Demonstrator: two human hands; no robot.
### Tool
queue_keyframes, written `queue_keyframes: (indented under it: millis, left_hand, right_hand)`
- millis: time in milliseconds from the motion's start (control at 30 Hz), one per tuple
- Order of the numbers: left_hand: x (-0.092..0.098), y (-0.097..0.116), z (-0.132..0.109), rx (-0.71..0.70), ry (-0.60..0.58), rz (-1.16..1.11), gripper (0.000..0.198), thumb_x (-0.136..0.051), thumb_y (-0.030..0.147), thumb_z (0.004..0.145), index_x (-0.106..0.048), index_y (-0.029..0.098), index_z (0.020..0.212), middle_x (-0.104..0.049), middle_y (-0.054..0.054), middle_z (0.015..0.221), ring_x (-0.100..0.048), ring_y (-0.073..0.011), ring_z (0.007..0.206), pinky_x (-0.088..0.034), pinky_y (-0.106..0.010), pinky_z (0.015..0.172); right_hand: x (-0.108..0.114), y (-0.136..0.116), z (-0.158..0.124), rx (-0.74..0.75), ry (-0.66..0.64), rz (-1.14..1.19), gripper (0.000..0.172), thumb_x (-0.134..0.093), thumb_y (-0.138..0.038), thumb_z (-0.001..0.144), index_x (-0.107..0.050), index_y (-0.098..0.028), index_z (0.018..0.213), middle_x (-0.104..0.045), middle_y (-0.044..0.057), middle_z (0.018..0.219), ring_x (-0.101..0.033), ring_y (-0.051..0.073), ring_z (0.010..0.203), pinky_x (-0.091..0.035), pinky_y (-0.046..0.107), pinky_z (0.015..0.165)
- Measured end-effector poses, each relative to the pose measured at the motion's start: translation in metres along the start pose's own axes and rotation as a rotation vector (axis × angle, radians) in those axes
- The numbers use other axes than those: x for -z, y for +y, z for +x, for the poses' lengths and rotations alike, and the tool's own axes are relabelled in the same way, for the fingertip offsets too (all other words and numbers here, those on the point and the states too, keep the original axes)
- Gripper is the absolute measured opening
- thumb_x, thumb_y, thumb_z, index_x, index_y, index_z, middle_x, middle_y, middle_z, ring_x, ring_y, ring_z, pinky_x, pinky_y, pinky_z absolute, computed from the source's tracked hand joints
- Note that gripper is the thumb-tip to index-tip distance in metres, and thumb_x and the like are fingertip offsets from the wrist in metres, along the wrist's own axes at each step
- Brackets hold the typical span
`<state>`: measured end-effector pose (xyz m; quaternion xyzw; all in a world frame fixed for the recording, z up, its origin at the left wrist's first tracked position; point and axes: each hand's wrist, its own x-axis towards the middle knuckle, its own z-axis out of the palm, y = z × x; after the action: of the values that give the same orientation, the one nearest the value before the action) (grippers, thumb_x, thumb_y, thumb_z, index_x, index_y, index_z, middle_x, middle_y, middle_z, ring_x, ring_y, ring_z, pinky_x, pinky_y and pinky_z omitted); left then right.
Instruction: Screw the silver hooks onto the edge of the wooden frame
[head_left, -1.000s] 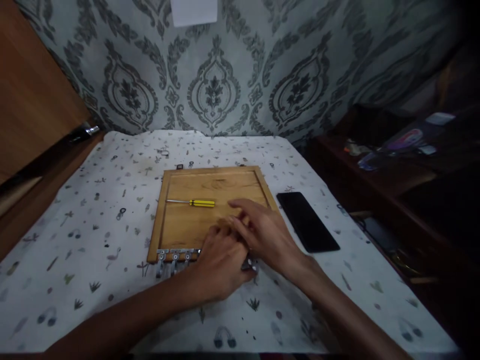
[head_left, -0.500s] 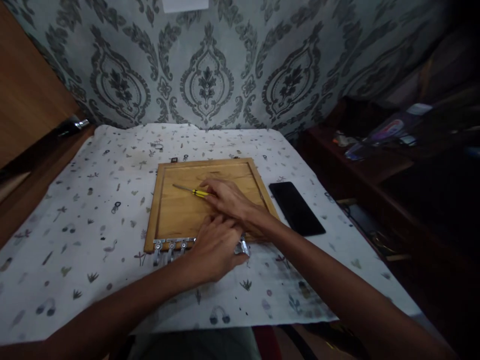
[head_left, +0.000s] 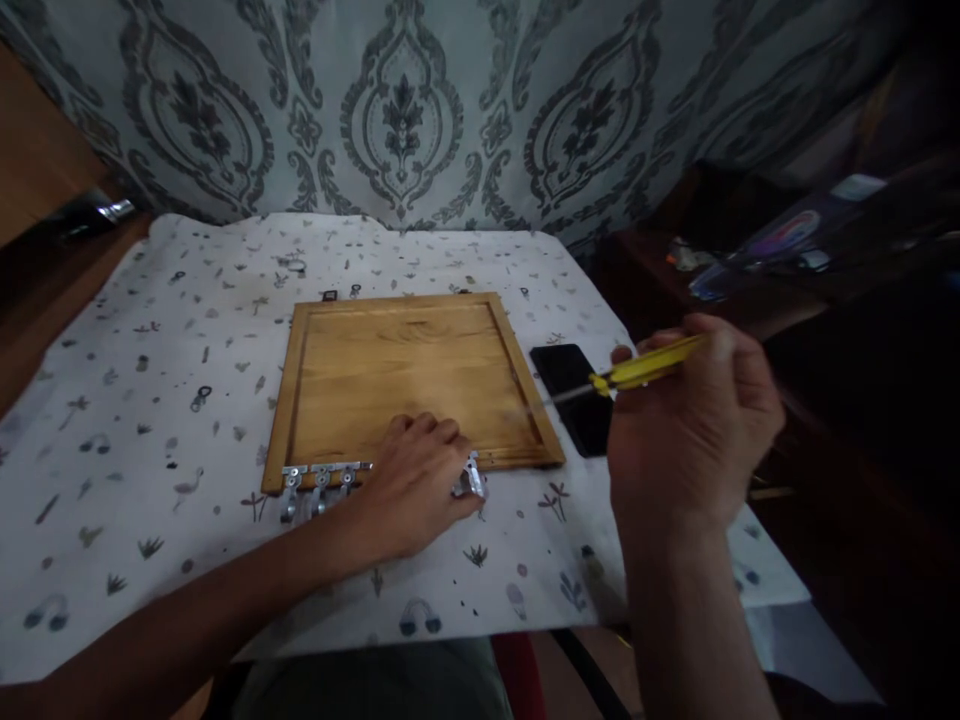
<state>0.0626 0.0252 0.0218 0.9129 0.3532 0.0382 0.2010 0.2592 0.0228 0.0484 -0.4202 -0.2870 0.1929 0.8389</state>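
Note:
A square wooden board (head_left: 405, 375) with a raised rim lies on the patterned cloth. Along its near edge sits a metal hook rail (head_left: 319, 478). My left hand (head_left: 416, 490) rests on that rail with its fingers curled over the middle of it. My right hand (head_left: 694, 425) is raised to the right of the board, closed round a yellow-handled screwdriver (head_left: 637, 370) whose metal shaft points left toward the board.
A black phone (head_left: 570, 395) lies on the cloth just right of the board, under the screwdriver. A dark wooden shelf (head_left: 750, 290) with clutter stands at the right. Patterned wallpaper backs the table. A wooden panel (head_left: 37, 190) stands at the far left.
My right hand picked the screwdriver up off the board and lifted it up and to the right. My left hand has stayed on the hook rail. The view tilted slightly downward.

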Motion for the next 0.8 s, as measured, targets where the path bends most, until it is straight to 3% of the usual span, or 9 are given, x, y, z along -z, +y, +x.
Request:
queue_keyframes:
  millis: [67,167,267,533,800]
  left_hand:
    - [0.0,0.001,0.0,0.016,-0.02,0.005,0.028,-0.073,0.041,0.088,-0.069,0.016,0.099,-0.067,-0.006,0.102,-0.06,-0.0257,0.103,-0.044,-0.042,0.093]
    - [0.001,0.002,0.001,0.032,-0.043,0.014,0.03,-0.073,0.041,0.088,-0.07,0.015,0.102,-0.067,-0.007,0.104,-0.059,-0.0266,0.105,-0.044,-0.043,0.094]
    - [0.002,0.002,0.003,0.031,-0.047,0.023,0.032,-0.073,0.042,0.088,-0.07,0.015,0.105,-0.068,-0.007,0.105,-0.059,-0.0275,0.107,-0.043,-0.044,0.095]
    - [0.001,0.001,0.003,0.015,-0.045,0.044,0.032,-0.073,0.043,0.088,-0.069,0.016,0.105,-0.068,-0.006,0.104,-0.06,-0.0273,0.106,-0.044,-0.045,0.095]
    - [-0.001,0.0,0.002,-0.012,0.001,0.061,0.032,-0.072,0.044,0.089,-0.07,0.015,0.103,-0.067,-0.007,0.102,-0.06,-0.028,0.105,-0.045,-0.045,0.093]
  right_hand:
    - [0.0,-0.006,-0.008,-0.09,-0.03,0.074,0.013,-0.077,-0.033,0.08,-0.071,-0.022,0.082,-0.06,-0.005,0.072,-0.058,0.01,0.064,-0.056,0.026,0.065]
    - [-0.002,-0.009,-0.023,-0.179,-0.114,0.109,0.016,-0.078,-0.033,0.08,-0.068,-0.021,0.081,-0.054,-0.007,0.063,-0.042,0.006,0.047,-0.034,0.016,0.04]
    - [-0.006,-0.009,-0.035,-0.224,-0.151,0.094,0.024,-0.071,-0.04,0.087,-0.063,-0.021,0.073,-0.041,-0.009,0.052,-0.026,0.006,0.039,-0.022,0.017,0.035]
    - [-0.012,-0.005,-0.047,-0.267,-0.317,0.113,0.054,-0.064,-0.048,0.091,-0.035,-0.022,0.053,-0.019,-0.011,0.045,-0.013,0.005,0.035,-0.019,0.018,0.033]
    - [-0.01,0.002,-0.05,-0.247,-0.378,0.128,0.057,-0.062,-0.051,0.092,-0.032,-0.022,0.053,-0.02,-0.01,0.044,-0.012,0.005,0.034,-0.019,0.018,0.033]
